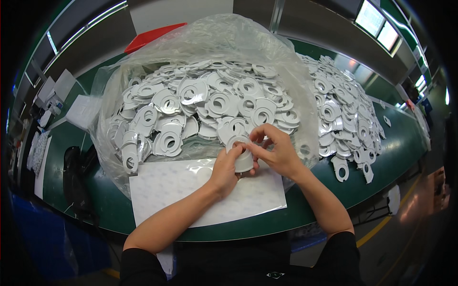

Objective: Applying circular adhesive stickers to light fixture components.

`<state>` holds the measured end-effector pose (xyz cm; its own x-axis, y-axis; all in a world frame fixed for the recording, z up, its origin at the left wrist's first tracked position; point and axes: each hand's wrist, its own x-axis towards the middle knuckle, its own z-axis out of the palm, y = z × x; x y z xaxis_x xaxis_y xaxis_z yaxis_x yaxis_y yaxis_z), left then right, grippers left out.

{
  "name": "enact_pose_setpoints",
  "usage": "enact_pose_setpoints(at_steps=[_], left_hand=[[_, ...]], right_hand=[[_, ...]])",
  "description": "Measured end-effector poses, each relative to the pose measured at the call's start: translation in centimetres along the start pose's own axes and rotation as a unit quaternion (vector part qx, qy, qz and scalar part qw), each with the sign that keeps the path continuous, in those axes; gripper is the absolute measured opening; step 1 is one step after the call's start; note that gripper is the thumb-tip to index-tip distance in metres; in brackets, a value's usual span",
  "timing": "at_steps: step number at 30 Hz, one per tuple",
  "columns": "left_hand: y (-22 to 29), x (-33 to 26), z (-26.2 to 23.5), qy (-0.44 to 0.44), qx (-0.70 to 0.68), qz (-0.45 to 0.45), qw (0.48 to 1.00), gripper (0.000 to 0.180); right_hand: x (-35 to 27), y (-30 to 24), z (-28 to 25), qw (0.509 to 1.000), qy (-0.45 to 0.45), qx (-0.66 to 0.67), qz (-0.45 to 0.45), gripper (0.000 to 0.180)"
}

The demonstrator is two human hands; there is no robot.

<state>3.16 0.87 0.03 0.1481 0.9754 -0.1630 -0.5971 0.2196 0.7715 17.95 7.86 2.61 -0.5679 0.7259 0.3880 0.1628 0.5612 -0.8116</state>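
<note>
Clear plastic bag heaped with white ring-shaped plastic parts (200,100) blocks the far side. Loose pile of white parts (343,114) crowds right. Open room over flat white sheet (167,190) near the table edge.

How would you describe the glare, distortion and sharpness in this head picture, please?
In the head view, the fisheye bends the green table edge and darkens the corners; overhead light glares on the plastic bag and the white sheet; the hands, left and right, and the white part look sharp, the rim softer.

Bright overhead light, glare on plastic bag (210,35), dark fisheye corners
</note>
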Motion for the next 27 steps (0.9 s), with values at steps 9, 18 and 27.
enact_pose_setpoints(at_steps=[9, 18, 27], left_hand=[[0.1, -0.1, 0.2, 0.010, -0.007, -0.018, 1.000, 0.021], [-0.4, 0.0, -0.1, -0.043, 0.038, 0.007, 0.998, 0.028], [-0.4, -0.2, 0.1, -0.035, 0.058, -0.002, 0.998, 0.040]], right_hand=[[-0.1, -0.9, 0.1, 0.972, 0.012, 0.159, 0.169, 0.020], [-0.1, -1.6, 0.3, 0.968, 0.040, 0.146, 0.199, 0.014], [0.0, -1.6, 0.2, 0.967, 0.041, 0.129, 0.216, 0.013]])
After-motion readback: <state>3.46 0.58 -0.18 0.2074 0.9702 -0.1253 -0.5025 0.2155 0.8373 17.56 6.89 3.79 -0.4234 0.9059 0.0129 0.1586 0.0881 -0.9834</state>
